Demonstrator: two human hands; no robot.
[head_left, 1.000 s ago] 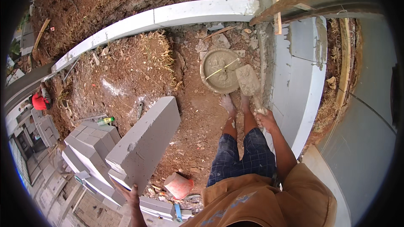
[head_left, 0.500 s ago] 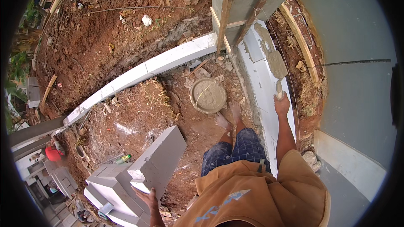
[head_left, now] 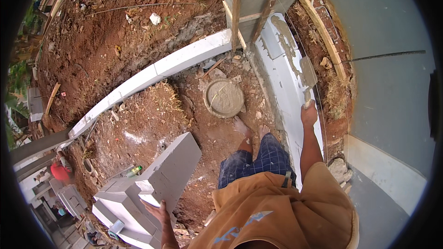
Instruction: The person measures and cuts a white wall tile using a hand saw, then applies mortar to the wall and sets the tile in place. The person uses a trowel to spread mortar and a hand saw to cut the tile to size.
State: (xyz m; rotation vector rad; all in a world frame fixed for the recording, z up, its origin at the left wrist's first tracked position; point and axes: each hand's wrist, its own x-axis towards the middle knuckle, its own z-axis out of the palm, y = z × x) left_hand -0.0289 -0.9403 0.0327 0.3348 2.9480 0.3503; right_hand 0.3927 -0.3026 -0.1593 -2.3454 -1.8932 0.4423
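Observation:
My right hand (head_left: 309, 113) is closed round the handle of a trowel (head_left: 308, 72), whose flat blade carries grey mortar. The blade is over the top of a low white block wall (head_left: 281, 68), where an uneven strip of mortar (head_left: 287, 41) runs toward the far end. At lower left my left hand (head_left: 158, 213) grips the near edge of a pale concrete block (head_left: 173, 170), its thumb on top and its other fingers partly hidden. That block leans over a stack of similar blocks (head_left: 117, 203). A round tub of mortar (head_left: 224, 99) sits on the soil beyond my feet.
A string line (head_left: 321, 110) runs along the wall's right side. Timber posts (head_left: 236, 9) and a grey panel stand at its far end. Another low white wall (head_left: 152, 74) curves left. A green bottle (head_left: 134, 171) lies near the stack. A person in red (head_left: 61, 170) is far left.
The trowel has drawn slightly back toward me along the wall top, and its mortar now covers less of the blade. My left hand stays on the block. The whole view has shifted a little.

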